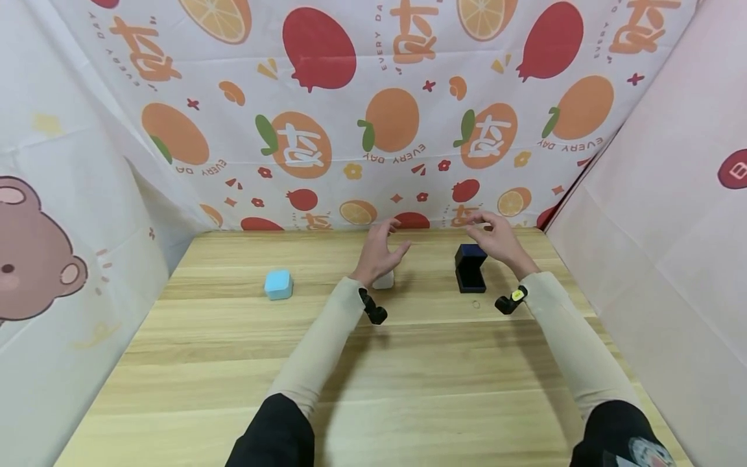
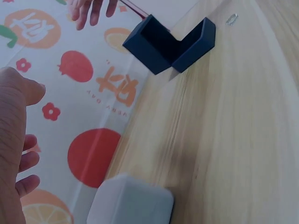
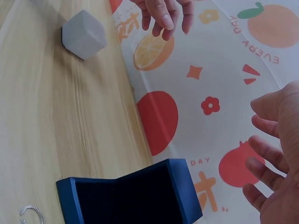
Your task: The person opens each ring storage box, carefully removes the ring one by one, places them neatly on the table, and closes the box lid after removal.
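Observation:
My left hand (image 1: 376, 255) hovers over a white block (image 1: 384, 280), fingers relaxed and holding nothing. In the left wrist view the same white block (image 2: 131, 200) sits below that hand's fingers (image 2: 29, 161). Above and beside an opened dark blue ring box (image 1: 470, 268) is my right hand (image 1: 496, 241), its fingers loosely bent with nothing between them. The box stands with its lid raised, and its dark inside shows in the right wrist view. A thin silver ring (image 3: 32, 214) lies on the table just in front of the box.
A light blue block (image 1: 279, 285) rests on the wooden table (image 1: 373, 376) to the left. Behind the table hangs a fruit-printed cloth (image 1: 350, 143), and pale cloth walls (image 1: 659, 214) rise at both sides.

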A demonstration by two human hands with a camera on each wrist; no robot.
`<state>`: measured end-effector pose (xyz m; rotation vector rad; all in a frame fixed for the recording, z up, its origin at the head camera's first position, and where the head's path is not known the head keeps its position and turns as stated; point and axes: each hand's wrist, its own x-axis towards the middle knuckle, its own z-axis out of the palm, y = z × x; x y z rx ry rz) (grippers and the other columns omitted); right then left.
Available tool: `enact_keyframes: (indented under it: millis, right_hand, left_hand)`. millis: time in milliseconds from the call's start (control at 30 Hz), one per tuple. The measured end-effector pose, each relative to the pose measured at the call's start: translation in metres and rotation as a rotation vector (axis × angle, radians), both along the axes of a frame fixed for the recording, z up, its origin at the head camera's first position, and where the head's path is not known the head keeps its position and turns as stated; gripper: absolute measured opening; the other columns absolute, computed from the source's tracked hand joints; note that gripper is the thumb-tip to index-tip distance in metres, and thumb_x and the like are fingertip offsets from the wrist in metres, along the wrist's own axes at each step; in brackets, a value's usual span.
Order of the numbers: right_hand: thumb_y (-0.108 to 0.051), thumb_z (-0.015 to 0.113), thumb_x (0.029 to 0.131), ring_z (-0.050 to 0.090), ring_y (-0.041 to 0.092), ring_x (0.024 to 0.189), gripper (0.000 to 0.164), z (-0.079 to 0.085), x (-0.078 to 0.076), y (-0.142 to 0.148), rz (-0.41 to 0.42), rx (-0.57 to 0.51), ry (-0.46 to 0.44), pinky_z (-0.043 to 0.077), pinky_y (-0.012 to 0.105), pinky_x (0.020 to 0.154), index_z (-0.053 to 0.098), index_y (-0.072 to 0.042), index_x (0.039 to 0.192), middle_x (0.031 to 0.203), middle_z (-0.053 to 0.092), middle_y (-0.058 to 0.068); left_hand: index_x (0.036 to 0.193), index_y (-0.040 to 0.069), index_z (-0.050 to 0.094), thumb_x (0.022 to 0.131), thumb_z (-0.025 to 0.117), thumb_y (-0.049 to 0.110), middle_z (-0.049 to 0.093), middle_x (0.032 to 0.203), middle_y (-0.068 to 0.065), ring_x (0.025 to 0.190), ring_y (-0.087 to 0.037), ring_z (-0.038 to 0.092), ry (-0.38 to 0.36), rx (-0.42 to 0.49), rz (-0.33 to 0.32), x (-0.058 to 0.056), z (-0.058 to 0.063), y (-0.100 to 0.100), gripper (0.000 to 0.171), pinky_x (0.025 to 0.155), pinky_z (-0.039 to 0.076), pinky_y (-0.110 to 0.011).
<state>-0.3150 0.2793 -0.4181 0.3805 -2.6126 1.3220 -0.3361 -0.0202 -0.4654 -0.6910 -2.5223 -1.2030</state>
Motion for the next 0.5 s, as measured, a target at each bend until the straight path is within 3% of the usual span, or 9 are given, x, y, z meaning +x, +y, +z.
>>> enact_keyframes:
  millis: [233, 500]
  right_hand:
    - [-0.022, 0.066, 0.099, 0.059, 0.03, 0.118, 0.024, 0.001, -0.009, -0.011, 0.033, -0.008, 0.041, 0.04, 0.054, 0.105, 0.069, -0.007, 0.117, 0.127, 0.067, 0.017]
    - [-0.023, 0.063, 0.101, 0.059, 0.035, 0.123, 0.027, -0.004, -0.013, -0.024, 0.073, -0.011, 0.01, 0.038, 0.058, 0.109, 0.068, -0.007, 0.122, 0.137, 0.062, 0.017]
  left_hand:
    - [0.139, 0.01, 0.052, 0.097, 0.068, 0.031, 0.062, 0.133, -0.014, 0.127, -0.034, 0.054, 0.001, -0.013, 0.001, -0.002, 0.002, -0.015, 0.05, 0.107, 0.045, -0.051]
    - [0.137, 0.009, 0.054, 0.098, 0.067, 0.03, 0.062, 0.132, -0.017, 0.125, -0.034, 0.055, 0.015, -0.033, 0.004, -0.006, -0.002, -0.027, 0.046, 0.107, 0.044, -0.05]
